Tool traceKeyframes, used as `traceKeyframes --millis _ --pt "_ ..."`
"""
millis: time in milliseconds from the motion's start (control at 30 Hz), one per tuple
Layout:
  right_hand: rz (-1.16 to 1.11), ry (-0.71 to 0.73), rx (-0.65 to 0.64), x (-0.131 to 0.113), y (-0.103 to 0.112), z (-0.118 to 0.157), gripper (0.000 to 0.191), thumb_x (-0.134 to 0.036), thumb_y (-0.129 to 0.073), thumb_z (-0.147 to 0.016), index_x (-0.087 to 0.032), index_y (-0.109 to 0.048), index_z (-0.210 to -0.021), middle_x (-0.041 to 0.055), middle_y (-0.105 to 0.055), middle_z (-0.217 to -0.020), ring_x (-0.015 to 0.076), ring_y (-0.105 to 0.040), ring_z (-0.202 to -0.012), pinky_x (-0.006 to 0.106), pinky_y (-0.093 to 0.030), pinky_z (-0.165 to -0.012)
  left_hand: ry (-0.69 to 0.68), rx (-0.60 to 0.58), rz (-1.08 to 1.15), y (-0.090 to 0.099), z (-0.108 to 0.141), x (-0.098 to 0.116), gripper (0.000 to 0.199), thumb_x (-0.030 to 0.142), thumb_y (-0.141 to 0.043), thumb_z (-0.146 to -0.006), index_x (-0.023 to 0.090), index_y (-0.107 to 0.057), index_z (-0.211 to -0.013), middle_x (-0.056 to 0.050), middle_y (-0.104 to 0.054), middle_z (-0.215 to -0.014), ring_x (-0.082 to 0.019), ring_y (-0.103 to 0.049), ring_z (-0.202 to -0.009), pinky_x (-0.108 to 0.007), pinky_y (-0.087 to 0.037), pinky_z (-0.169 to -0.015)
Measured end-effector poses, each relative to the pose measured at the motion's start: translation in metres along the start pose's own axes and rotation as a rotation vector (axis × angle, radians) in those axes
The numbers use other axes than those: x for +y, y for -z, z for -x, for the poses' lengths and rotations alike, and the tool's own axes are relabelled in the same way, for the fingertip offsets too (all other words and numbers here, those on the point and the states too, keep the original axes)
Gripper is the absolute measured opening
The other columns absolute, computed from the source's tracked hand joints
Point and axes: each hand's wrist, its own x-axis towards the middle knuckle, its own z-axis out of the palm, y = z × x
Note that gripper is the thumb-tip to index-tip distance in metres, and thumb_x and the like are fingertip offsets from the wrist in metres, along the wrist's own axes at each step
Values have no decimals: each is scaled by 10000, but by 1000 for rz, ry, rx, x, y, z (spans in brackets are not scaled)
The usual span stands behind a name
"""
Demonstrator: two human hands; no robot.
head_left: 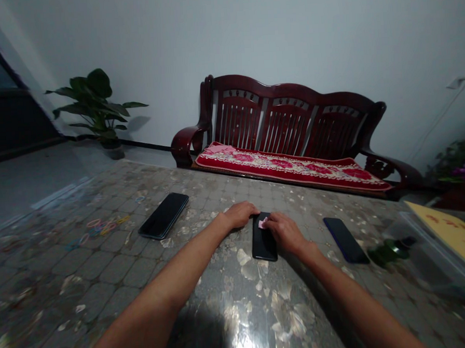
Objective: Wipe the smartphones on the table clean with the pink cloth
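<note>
A black smartphone (264,245) lies flat on the table, screen up, in front of me. My left hand (240,215) is at its upper left edge, fingers bent together and gripping that corner. Over the phone's upper right part is my right hand (285,232), closed on a small pink piece of cloth or paper (263,223) that touches the screen. A second dark phone (164,216) rests to the left of my hands. To the right lies a third phone (345,241) with a blue edge.
Several coloured rubber bands (105,227) are scattered at left on the patterned tablecloth (222,278). At right stand a green bottle (390,251) and a clear plastic box (427,252) with a yellow sheet (449,232) on top. Behind is a wooden bench (288,122).
</note>
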Motion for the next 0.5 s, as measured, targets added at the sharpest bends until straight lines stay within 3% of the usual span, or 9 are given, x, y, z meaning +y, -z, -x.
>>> traceKeyframes --millis 100,200,500 --pt "45 -129 -4 11 3 -14 283 -159 -522 -989 -208 -780 -1097 94 -698 -1038 226 -593 -988 295 -414 -824 -3 -8 -2 0 0 1 446 30 -496 -900 230 -716 -1231 -51 -740 -1251 -201 -641 -1183 -288 -471 -1023" --pt "30 -153 -17 15 3 -17 317 -145 -494 -987 -207 -773 -1124 99 -699 -1053 229 -597 -994 294 -418 -826 14 -4 1 0 1 2 462 28 -491 -901 241 -709 -1249 -40 -736 -1266 -194 -637 -1195 -285 -472 -1030" --pt "-78 117 -25 11 5 30 352 -86 -507 -896 -200 -765 -1107 95 -690 -1020 221 -603 -970 300 -436 -840 49 4 27 1 1 6 435 36 -480 -921 194 -710 -1254 -79 -724 -1296 -212 -637 -1210 -331 -479 -1063"
